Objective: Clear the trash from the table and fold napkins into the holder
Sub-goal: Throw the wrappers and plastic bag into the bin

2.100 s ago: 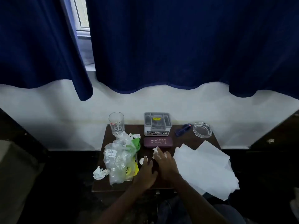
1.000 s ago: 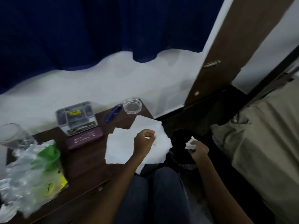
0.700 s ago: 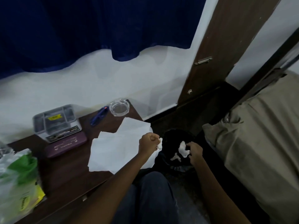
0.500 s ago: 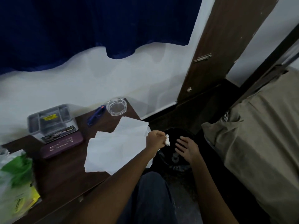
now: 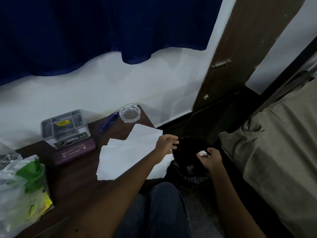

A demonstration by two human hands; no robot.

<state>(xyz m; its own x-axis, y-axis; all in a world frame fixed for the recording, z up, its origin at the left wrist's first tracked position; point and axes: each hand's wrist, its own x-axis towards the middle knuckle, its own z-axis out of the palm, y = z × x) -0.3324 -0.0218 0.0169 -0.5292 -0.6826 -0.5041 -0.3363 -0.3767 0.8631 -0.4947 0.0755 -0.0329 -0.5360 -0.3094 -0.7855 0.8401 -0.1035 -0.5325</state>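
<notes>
The crumpled tissue point(image 5: 202, 153) is near weightless, soft and springy, so a light fingertip pinch anywhere on the wad should do. The right hand point(image 5: 212, 159) appears to pinch it just so, above the black bin point(image 5: 187, 148) at three o'clock from the table point(image 5: 77, 179). The left hand point(image 5: 165, 143), at nine o'clock of the wad, hangs loosely curled and empty.

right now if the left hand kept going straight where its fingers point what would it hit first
Likely the white wad held by the right hand, across the open black bin; nothing else shows between, though depth is unclear.
</notes>
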